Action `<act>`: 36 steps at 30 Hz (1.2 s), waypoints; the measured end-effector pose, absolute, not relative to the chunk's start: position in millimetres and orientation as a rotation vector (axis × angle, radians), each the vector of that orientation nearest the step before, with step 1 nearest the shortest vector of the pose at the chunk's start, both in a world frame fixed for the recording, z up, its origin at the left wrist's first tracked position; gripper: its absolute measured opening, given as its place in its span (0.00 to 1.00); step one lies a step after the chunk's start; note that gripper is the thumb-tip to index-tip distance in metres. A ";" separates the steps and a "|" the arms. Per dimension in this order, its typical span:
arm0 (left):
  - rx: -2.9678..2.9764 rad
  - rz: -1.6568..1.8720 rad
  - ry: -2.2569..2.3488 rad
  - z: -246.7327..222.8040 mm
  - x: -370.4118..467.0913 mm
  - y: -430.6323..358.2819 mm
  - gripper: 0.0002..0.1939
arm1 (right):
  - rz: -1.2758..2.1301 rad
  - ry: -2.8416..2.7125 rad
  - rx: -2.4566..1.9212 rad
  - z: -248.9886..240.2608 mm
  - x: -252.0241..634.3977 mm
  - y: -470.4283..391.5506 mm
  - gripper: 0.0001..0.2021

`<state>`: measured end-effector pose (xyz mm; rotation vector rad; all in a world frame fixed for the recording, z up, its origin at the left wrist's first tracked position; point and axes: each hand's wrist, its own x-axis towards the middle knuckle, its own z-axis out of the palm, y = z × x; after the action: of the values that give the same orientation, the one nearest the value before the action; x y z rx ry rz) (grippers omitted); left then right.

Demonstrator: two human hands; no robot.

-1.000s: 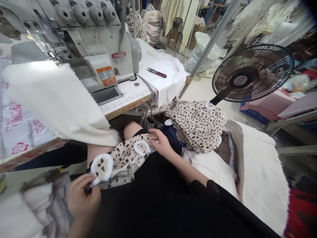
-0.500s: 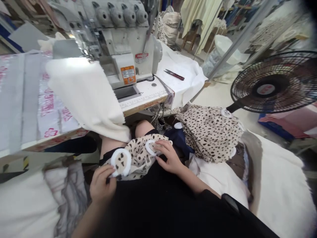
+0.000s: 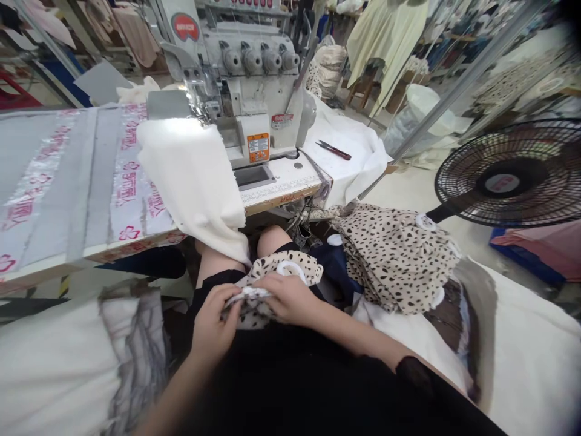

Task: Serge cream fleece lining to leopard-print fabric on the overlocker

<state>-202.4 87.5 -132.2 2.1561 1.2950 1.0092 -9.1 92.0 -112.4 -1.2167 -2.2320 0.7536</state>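
Observation:
On my lap lies a small cream fabric piece with dark spots and white round ears (image 3: 290, 269). My left hand (image 3: 213, 324) pinches its near left edge. My right hand (image 3: 288, 298) grips the same piece from the right, the two hands close together. A cream fleece cloth (image 3: 195, 178) hangs over the table's edge just above my knees. The sewing machine (image 3: 247, 91) stands on the table behind it.
A stack of spotted pieces (image 3: 399, 254) rests on white fabric to my right. Thread snips (image 3: 333, 150) lie on a white cloth beside the machine. A black floor fan (image 3: 512, 181) stands at the right. White and grey cloth (image 3: 68, 357) is piled at my left.
My hands have come together on the spotted piece, bunching it on my lap. The view has shifted so the machine and table sit further right and lower.

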 end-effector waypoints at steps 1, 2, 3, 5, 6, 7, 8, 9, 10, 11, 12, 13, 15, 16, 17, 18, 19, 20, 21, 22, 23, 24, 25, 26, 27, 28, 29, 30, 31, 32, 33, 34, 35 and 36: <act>2.101 0.936 1.288 -131.7 -203.7 89.7 0.08 | 0.829 -2.199 -1.223 -103.9 -1.8 95.0 0.10; 2.059 0.865 1.280 -131.7 -205.5 91.9 0.08 | 0.903 -2.161 -1.219 -94.2 6.2 98.2 0.10; 2.036 0.799 1.274 -132.1 -207.9 94.0 0.09 | 0.977 -2.120 -1.215 -83.7 14.4 101.4 0.09; 2.003 0.718 1.286 -133.0 -213.5 98.0 0.10 | 1.104 -2.036 -1.224 -62.6 30.0 107.2 0.09; 1.983 0.707 1.304 -133.1 -216.6 99.9 0.10 | 1.153 -1.997 -1.239 -52.8 36.8 109.7 0.09; 1.960 0.704 1.325 -132.7 -219.5 101.7 0.11 | 1.187 -1.957 -1.255 -43.9 42.9 111.6 0.09; 1.933 0.701 1.343 -131.5 -222.4 103.4 0.11 | 1.214 -1.920 -1.267 -35.9 48.0 113.1 0.09; 1.901 0.689 1.359 -129.7 -225.0 105.0 0.11 | 1.238 -1.889 -1.270 -28.7 52.5 114.2 0.09; 1.863 0.661 1.361 -127.1 -227.5 106.3 0.11 | 1.260 -1.865 -1.271 -22.1 56.3 114.9 0.09; 1.825 0.612 1.343 -124.0 -229.7 107.2 0.10 | 1.279 -1.846 -1.268 -16.0 59.7 115.5 0.09; 1.789 0.552 1.302 -120.6 -231.7 107.7 0.09 | 1.298 -1.833 -1.263 -10.1 62.7 116.0 0.09; 1.756 0.488 1.245 -117.1 -233.6 107.8 0.08 | 1.319 -1.824 -1.258 -4.2 65.4 116.5 0.09; 1.706 0.399 1.132 -110.9 -236.8 107.3 0.09 | 1.358 -1.813 -1.241 8.1 70.0 118.0 0.09; 1.689 0.388 1.105 -108.5 -238.0 106.9 0.10 | 1.374 -1.809 -1.230 14.6 71.8 119.0 0.09; 1.679 0.400 1.103 -106.7 -239.1 106.4 0.10 | 1.388 -1.805 -1.219 21.3 73.0 120.0 0.09; 1.674 0.423 1.120 -105.3 -239.9 105.9 0.11 | 1.399 -1.800 -1.209 28.0 73.6 121.1 0.08; 1.673 0.448 1.148 -104.2 -240.4 105.4 0.11 | 1.402 -1.789 -1.197 34.7 73.6 122.3 0.08; 1.674 0.465 1.168 -103.3 -240.6 104.9 0.11 | 1.401 -1.772 -1.183 41.1 73.1 123.5 0.07; 1.675 0.470 1.173 -102.7 -240.5 104.3 0.12 | 1.393 -1.750 -1.168 47.1 72.1 124.7 0.07; 1.680 0.467 1.161 -102.2 -240.1 103.5 0.12 | 1.379 -1.727 -1.152 52.4 70.7 126.0 0.06; 1.687 0.462 1.142 -102.1 -239.3 102.5 0.12 | 1.363 -1.706 -1.137 57.1 69.2 127.3 0.06; 1.695 0.457 1.120 -102.6 -238.4 101.4 0.12 | 1.348 -1.688 -1.127 61.2 67.7 128.5 0.06; 1.706 0.459 1.106 -103.7 -237.4 100.2 0.12 | 1.340 -1.673 -1.121 64.5 66.4 129.7 0.06; 1.723 0.459 1.101 -105.5 -236.8 99.2 0.13 | 1.337 -1.658 -1.118 67.2 65.3 130.8 0.06; 1.718 0.481 1.112 -107.8 -237.1 98.3 0.13 | 1.341 -1.640 -1.116 69.3 64.5 131.7 0.07; 1.686 0.525 1.137 -110.1 -238.9 98.1 0.12 | 1.353 -1.621 -1.111 71.0 64.0 132.4 0.07; 1.634 0.587 1.172 -112.1 -242.8 98.6 0.12 | 1.370 -1.597 -1.096 72.4 63.6 133.1 0.08; 1.572 0.661 1.213 -112.9 -249.5 100.4 0.13 | 1.386 -1.563 -1.071 73.3 63.5 133.7 0.08; 1.502 0.737 1.253 -111.8 -259.5 103.8 0.15 | 1.405 -1.531 -1.031 73.8 63.2 134.3 0.08; 1.449 0.819 1.300 -107.9 -272.8 109.0 0.17 | 1.430 -1.507 -0.979 73.8 62.8 135.0 0.07; 1.454 0.910 1.364 -100.5 -289.0 116.3 0.19 | 1.457 -1.487 -0.922 72.8 62.0 135.6 0.05; 1.495 1.001 1.429 -89.3 -307.2 125.9 0.20 | 1.492 -1.479 -0.865 70.6 60.6 136.2 0.04; 1.584 1.146 1.530 -73.9 -326.0 137.7 0.20 | 1.527 -1.484 -0.820 66.5 58.2 136.6 0.03; 1.755 1.311 1.646 -54.9 -343.3 151.8 0.18 | 1.559 -1.499 -0.793 60.1 54.6 136.5 0.03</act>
<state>-343.3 151.8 -54.9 1.7549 1.6463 1.3107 54.6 136.5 60.1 -0.7927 -1.4987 1.5589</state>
